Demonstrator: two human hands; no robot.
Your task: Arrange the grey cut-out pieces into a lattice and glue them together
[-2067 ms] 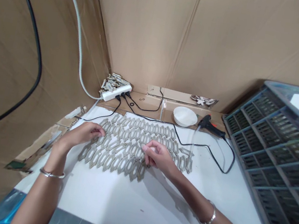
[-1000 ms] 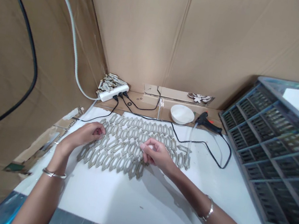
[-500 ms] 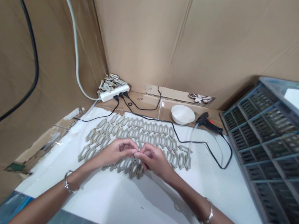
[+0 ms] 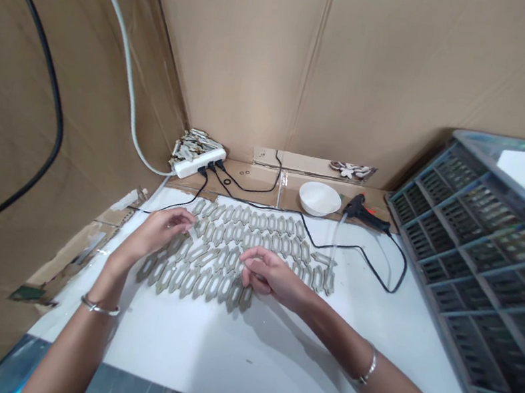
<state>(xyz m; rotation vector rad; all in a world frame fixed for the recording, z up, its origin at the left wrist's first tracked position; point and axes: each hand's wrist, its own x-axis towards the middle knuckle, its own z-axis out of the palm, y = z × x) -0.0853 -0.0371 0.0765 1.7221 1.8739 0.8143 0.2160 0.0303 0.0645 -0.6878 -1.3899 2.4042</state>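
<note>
The openwork hexagonal pieces (image 4: pixel 201 284) lie edge to edge in a close, interlocking array at the middle of the white sheet (image 4: pixel 214 357), with one loose piece (image 4: pixel 323 259) at the array's right end. The left hand (image 4: pixel 154 233) is at the array's left side, its fingers loosely curled and narrowly closed, with the fingertips (image 4: pixel 190 216) over the upper rows. The right hand (image 4: pixel 271 277) lies over the lower right of the array, fingers curved and close together. The pictures do not show whether either hand holds a piece. Recommended handling: use the fingertips only, with light pressure, and keep the wrists clear of adjacent rows so that seated pieces do not shift. Beyond the sheet, a black cord (image 4: pixel 359 249) runs to a hot glue gun (image 4: pixel 361 212) beside a white bowl (image 4: pixel 319 199). A power strip (image 4: pixel 197 163) stands at the corner of the cardboard walls (image 4: pixel 245 65), and a slatted grey crate (image 4: pixel 477 248) lies at right.
</note>
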